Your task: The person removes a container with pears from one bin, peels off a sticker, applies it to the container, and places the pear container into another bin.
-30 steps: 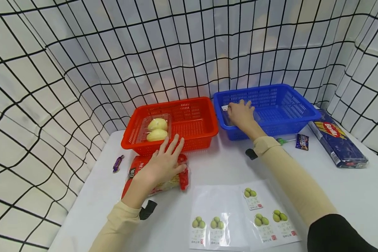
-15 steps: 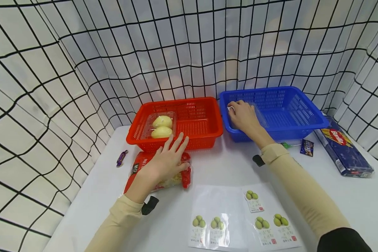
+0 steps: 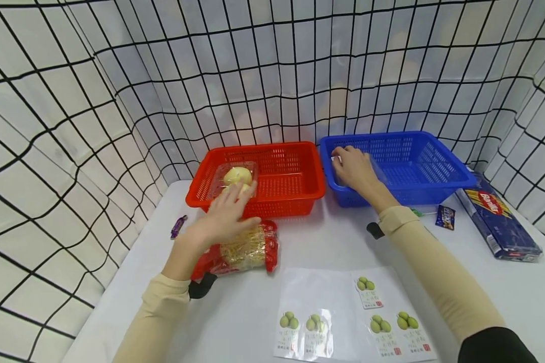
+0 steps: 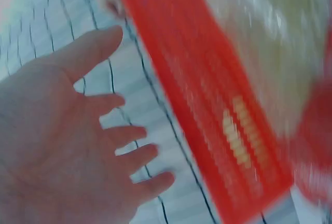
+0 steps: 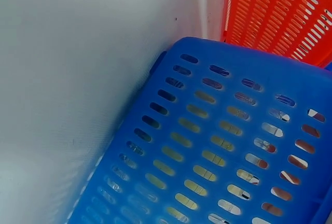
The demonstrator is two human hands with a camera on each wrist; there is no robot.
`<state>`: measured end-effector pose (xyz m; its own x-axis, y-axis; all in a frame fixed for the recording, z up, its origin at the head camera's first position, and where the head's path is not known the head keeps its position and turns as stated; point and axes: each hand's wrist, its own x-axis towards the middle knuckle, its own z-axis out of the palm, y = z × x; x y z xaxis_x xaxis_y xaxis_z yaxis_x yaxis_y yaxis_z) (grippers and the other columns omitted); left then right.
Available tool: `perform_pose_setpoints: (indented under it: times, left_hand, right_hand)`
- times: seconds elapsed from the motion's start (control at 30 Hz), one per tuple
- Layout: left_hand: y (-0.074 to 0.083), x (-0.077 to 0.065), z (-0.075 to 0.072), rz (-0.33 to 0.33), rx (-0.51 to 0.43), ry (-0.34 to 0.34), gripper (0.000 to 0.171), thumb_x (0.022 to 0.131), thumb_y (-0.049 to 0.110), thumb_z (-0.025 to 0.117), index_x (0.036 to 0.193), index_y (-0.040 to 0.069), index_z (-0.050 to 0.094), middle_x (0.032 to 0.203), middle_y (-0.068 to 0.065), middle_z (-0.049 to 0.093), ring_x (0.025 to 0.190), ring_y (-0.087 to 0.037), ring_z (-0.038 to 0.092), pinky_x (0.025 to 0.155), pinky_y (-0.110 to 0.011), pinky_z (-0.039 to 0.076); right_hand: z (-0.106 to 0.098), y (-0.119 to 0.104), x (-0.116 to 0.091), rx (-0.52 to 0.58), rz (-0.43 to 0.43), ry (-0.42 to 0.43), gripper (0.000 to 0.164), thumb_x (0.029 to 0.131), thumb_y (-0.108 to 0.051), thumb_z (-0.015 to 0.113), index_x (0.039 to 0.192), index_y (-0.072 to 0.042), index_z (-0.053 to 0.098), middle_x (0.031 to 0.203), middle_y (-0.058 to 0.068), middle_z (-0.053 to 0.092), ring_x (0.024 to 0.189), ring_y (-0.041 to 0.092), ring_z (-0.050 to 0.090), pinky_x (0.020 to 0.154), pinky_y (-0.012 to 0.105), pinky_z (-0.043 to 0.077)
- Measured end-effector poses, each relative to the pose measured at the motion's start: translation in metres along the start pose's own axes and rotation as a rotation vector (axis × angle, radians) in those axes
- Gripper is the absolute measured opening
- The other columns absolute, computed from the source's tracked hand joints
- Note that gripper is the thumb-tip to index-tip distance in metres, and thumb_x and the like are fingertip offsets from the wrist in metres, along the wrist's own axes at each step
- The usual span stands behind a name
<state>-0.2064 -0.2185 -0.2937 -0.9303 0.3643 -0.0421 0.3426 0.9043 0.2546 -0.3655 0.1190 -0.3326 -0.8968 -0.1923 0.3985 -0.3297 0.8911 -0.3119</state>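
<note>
Beyond your left fingers [image 4: 127, 135], the red basket [image 3: 283, 207] looks like smooth plastic; near them, the noodle packet [image 3: 250, 249] has crinkled, shiny film. Your right fingers [image 3: 341, 153] meet a clear container [image 3: 378, 167] of glossy plastic inside the smooth plastic blue basket [image 3: 418, 192]. Behind your fingers, 2 sleeves [image 3: 436, 264] are matt cloth.

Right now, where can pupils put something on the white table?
Bare: between the red plastic noodle bag and tan right sleeve, beyond the white printed sheets; also nearer than the blue cardboard pasta box. Crowded: beside the blue plastic basket: green lollipop, dark wrapper, that box.
</note>
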Motion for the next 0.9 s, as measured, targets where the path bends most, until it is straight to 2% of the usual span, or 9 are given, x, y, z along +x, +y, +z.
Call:
perform_pose_setpoints:
  times: [0.1,0.2,0.3,0.4,0.5,0.6,0.7,0.83,0.9]
  left_hand:
    - [-0.027,-0.001,-0.016,-0.089,-0.058,0.088,0.098,0.103,0.048,0.056,0.165,0.015,-0.012,0.173,-0.019,-0.015,0.158,-0.05,-0.005,0.125,-0.073,0.004]
    - [-0.056,0.002,-0.018,-0.188,-0.129,0.137,0.107,0.101,0.055,0.055,0.162,0.009,-0.02,0.171,-0.024,-0.016,0.157,-0.054,-0.004,0.124,-0.074,0.005]
    - [-0.082,0.006,-0.007,-0.258,-0.166,0.102,0.112,0.1,0.063,0.05,0.16,0.0,-0.021,0.169,-0.029,-0.018,0.155,-0.058,-0.001,0.122,-0.075,0.011]
    - [-0.097,0.009,0.005,-0.291,-0.211,0.046,0.114,0.099,0.068,0.048,0.16,-0.004,-0.016,0.167,-0.031,-0.022,0.153,-0.06,-0.001,0.119,-0.078,0.016]
    - [-0.103,0.01,0.01,-0.289,-0.251,0.038,0.116,0.098,0.069,0.048,0.159,-0.004,-0.018,0.166,-0.029,-0.025,0.153,-0.061,-0.002,0.119,-0.077,0.016]
    - [-0.103,0.01,0.009,-0.282,-0.271,0.059,0.119,0.098,0.068,0.05,0.157,-0.006,-0.023,0.167,-0.029,-0.026,0.154,-0.06,-0.005,0.121,-0.075,0.013]
    - [-0.102,0.012,0.007,-0.283,-0.284,0.057,0.121,0.098,0.068,0.05,0.155,-0.007,-0.027,0.166,-0.03,-0.027,0.155,-0.058,-0.007,0.123,-0.072,0.011]
    - [-0.102,0.012,0.006,-0.289,-0.283,0.051,0.122,0.098,0.068,0.05,0.155,-0.008,-0.025,0.165,-0.032,-0.027,0.155,-0.056,-0.008,0.124,-0.07,0.012]
    - [-0.102,0.012,0.006,-0.291,-0.28,0.053,0.121,0.098,0.067,0.051,0.155,-0.008,-0.025,0.165,-0.032,-0.026,0.155,-0.056,-0.008,0.124,-0.07,0.013]
  right_hand:
    - [-0.002,0.001,0.002,-0.006,0.001,-0.005,0.037,0.106,-0.026,0.043,0.13,-0.008,0.065,0.13,0.022,0.066,0.119,0.044,0.062,0.101,0.065,0.045]
    - [-0.003,0.003,0.002,-0.014,0.005,-0.01,0.037,0.106,-0.026,0.044,0.131,-0.008,0.064,0.131,0.022,0.066,0.118,0.044,0.062,0.101,0.065,0.045]
    - [-0.001,0.003,0.001,-0.017,0.007,-0.035,0.037,0.106,-0.027,0.043,0.132,-0.008,0.063,0.132,0.022,0.065,0.119,0.044,0.062,0.101,0.064,0.046]
    - [0.002,0.003,0.0,-0.015,0.007,-0.057,0.038,0.106,-0.028,0.043,0.133,-0.008,0.062,0.133,0.022,0.065,0.119,0.044,0.062,0.101,0.064,0.046]
    - [0.003,0.002,0.0,-0.02,0.006,-0.064,0.038,0.106,-0.028,0.042,0.133,-0.008,0.061,0.133,0.022,0.064,0.12,0.044,0.062,0.101,0.064,0.046]
    - [0.001,-0.002,0.001,-0.031,0.005,-0.061,0.04,0.106,-0.03,0.043,0.135,-0.007,0.058,0.134,0.022,0.063,0.119,0.044,0.062,0.1,0.064,0.046]
    - [-0.003,-0.007,0.003,-0.024,0.013,-0.075,0.044,0.106,-0.032,0.044,0.139,-0.006,0.054,0.139,0.022,0.061,0.124,0.044,0.06,0.105,0.065,0.044]
    - [-0.008,-0.026,0.006,-0.007,-0.016,-0.109,0.049,0.106,-0.035,0.045,0.144,-0.004,0.049,0.144,0.022,0.057,0.131,0.045,0.055,0.112,0.068,0.039]
    - [-0.01,-0.04,0.009,-0.007,-0.049,-0.115,0.052,0.106,-0.036,0.045,0.145,-0.002,0.048,0.143,0.023,0.058,0.129,0.045,0.056,0.111,0.066,0.041]
